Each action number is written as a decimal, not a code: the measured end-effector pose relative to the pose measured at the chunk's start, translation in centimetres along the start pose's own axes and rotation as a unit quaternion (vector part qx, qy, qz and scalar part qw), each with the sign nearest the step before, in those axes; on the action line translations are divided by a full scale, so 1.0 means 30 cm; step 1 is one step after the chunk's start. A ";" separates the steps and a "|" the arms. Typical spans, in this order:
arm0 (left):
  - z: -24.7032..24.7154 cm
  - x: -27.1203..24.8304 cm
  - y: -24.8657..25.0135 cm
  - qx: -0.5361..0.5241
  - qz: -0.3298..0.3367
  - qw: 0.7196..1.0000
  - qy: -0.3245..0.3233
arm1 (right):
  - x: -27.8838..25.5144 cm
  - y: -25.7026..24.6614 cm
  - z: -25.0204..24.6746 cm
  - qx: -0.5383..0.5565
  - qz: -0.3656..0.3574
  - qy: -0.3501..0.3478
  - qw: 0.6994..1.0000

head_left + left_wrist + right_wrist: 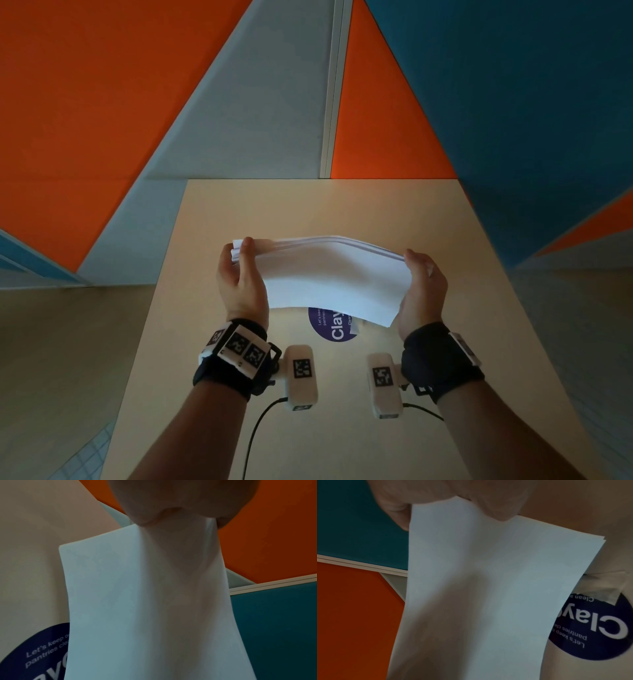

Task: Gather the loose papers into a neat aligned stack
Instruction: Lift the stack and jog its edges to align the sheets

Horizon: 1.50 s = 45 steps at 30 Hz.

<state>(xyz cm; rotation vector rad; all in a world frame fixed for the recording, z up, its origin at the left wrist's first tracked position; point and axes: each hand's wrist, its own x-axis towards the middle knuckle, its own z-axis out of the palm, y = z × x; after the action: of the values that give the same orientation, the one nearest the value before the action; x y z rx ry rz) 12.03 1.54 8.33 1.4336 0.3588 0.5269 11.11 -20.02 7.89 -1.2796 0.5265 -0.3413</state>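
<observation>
A stack of white papers (pixel 329 277) is held up above the beige table (pixel 428 219), bowed upward in the middle. My left hand (pixel 239 270) grips its left end, thumb on the near face. My right hand (pixel 423 284) grips the right end. The top edges look slightly fanned at the left corner. In the left wrist view the papers (pixel 150 601) fill the frame below my fingers (pixel 171 500). The right wrist view shows the sheets (pixel 488 588) pinched under my fingers (pixel 436 493), their corner edges slightly offset.
A round dark blue sticker (pixel 334 327) with white lettering lies on the table under the papers, with a bit of tape (pixel 607 586) at its edge. Orange, grey and blue wall panels (pixel 102 102) rise behind the table. Floor lies on both sides.
</observation>
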 end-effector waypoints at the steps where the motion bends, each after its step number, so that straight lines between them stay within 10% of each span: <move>1: -0.005 -0.007 0.008 -0.001 0.007 1.000 0.000 | -0.001 0.002 -0.005 0.000 0.000 -0.004 1.000; 39: -0.085 0.024 0.037 0.131 -0.014 0.988 -0.086 | 0.025 0.059 -0.133 -0.172 0.029 -0.182 0.968; 45: -0.001 -0.008 0.112 0.414 0.265 0.856 -0.163 | 0.024 0.048 -0.134 -0.184 0.037 -0.180 0.966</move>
<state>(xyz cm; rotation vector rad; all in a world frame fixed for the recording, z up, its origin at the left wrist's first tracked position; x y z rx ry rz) 11.38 1.62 11.63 2.4572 -0.1335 0.5787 9.44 -23.29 5.60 -1.6339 0.3326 0.0601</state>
